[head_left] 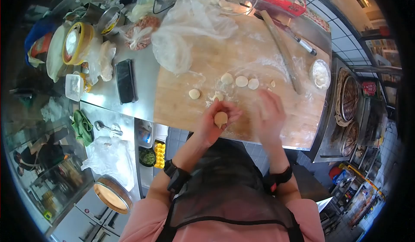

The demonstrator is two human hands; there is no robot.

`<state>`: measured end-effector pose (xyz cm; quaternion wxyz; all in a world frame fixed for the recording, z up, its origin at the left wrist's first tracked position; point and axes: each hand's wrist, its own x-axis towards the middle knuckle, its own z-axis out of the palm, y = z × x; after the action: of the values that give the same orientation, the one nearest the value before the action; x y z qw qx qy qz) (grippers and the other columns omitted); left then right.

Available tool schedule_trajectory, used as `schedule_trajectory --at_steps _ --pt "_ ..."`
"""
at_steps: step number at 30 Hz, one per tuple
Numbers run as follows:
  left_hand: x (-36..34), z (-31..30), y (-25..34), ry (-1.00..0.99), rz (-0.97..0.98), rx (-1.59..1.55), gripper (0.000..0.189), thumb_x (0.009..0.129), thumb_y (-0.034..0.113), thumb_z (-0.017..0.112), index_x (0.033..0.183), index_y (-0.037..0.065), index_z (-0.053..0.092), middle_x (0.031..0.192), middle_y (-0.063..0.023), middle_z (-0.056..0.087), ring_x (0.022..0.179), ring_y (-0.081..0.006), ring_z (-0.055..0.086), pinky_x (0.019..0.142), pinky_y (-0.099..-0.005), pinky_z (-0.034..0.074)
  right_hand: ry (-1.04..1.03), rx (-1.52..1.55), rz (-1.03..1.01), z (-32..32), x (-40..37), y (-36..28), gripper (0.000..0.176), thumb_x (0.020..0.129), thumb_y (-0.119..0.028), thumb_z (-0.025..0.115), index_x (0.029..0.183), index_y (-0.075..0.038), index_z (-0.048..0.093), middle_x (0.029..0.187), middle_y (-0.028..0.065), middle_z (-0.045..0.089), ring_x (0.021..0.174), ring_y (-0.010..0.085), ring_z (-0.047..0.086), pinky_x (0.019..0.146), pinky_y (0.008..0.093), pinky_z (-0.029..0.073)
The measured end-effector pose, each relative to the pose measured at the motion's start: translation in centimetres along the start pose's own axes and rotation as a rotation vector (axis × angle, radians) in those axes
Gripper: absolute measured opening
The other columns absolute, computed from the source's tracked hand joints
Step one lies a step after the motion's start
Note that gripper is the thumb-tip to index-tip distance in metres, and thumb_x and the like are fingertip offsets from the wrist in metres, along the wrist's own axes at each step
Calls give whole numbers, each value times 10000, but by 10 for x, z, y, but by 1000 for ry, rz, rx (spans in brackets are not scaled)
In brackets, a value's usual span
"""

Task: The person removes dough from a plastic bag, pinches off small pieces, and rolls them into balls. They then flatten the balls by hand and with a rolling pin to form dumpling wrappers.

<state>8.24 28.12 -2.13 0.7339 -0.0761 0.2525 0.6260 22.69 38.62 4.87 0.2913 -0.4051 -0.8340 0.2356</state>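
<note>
In the head view, the left hand [216, 117] has its grip curled around a dough piece [220, 119] above the near edge of the wooden board [177, 110]. The dough's long axis runs front to back, its narrowed tip pointing toward the wearer. Near the board's right edge, a bowl [313, 78] contains white flour [320, 74]; left of the board, a tied plastic bag [137, 39] contains something reddish-brown. The right hand [269, 117], over the board, is blurred; I cannot tell its grip. Fingers partly hide another dough round [218, 97].
</note>
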Motion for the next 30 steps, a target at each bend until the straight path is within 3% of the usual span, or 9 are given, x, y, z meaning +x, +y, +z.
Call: schedule_trajectory --at_steps 1,3,5,8,11,15,24,26,30 --pt "-4 14 1 -2 -9 1 456 1015 400 307 1109 33 560 1098 -91 612 1096 -218 568 886 -353 466 -30 59 -92 2 -1 -15 349 779 -120 668 1108 -17 613 1135 175 592 1040 326 585 861 402 485" --pt "-13 43 0 95 -28 -72 487 1011 420 293 1258 51 493 1238 -104 555 1250 -222 466 992 -373 404 -168 99 -293 15 0 -34 532 791 -263 665 1234 -3 526 1284 201 502 1197 369 485 989 482 377" --pt "-16 53 -2 115 28 -83 488 1010 422 294 1274 57 480 1250 -102 546 1255 -222 460 1002 -373 394 -312 176 -294 36 -9 -46 689 834 -428 583 1352 -4 416 1415 215 376 1302 387 370 1062 525 254" --pt "-19 55 -10 106 246 -32 491 1008 425 294 1298 65 461 1269 -100 533 1263 -222 450 1017 -374 378 -316 432 -314 49 -28 -68 764 863 -527 482 1398 4 355 1460 221 316 1331 404 320 1078 531 209" --pt "-20 62 -23 123 432 29 496 1007 428 294 1321 74 442 1287 -97 520 1270 -222 440 1032 -375 363 -323 438 -273 46 -18 -73 791 877 -584 404 1409 -1 345 1475 225 292 1351 401 291 1076 551 192" --pt "-18 65 -33 150 540 75 507 1005 432 295 1353 85 417 1312 -94 502 1281 -222 427 1053 -376 342 -288 346 -241 54 -5 -51 792 884 -606 369 1408 -13 354 1474 229 289 1367 400 265 1072 569 177" --pt "-20 48 -37 16 308 -3 500 1005 428 291 1349 91 424 1311 -88 505 1280 -225 423 1062 -380 326 -363 355 -307 57 -26 -55 771 885 -629 339 1407 -64 382 1473 214 300 1360 388 287 1069 568 195" --pt "-17 44 -41 12 271 -27 498 1005 427 290 1348 92 426 1311 -87 506 1279 -226 422 1064 -381 322 -425 187 -350 57 -18 -39 780 884 -644 334 1406 -67 384 1463 221 310 1347 387 306 1066 567 209" --pt "-10 37 -46 10 207 -76 495 1005 426 289 1347 95 430 1310 -84 507 1279 -227 420 1068 -382 315 -443 132 -312 56 -32 -27 788 877 -656 326 1404 -74 391 1451 215 332 1335 386 322 1069 563 211"
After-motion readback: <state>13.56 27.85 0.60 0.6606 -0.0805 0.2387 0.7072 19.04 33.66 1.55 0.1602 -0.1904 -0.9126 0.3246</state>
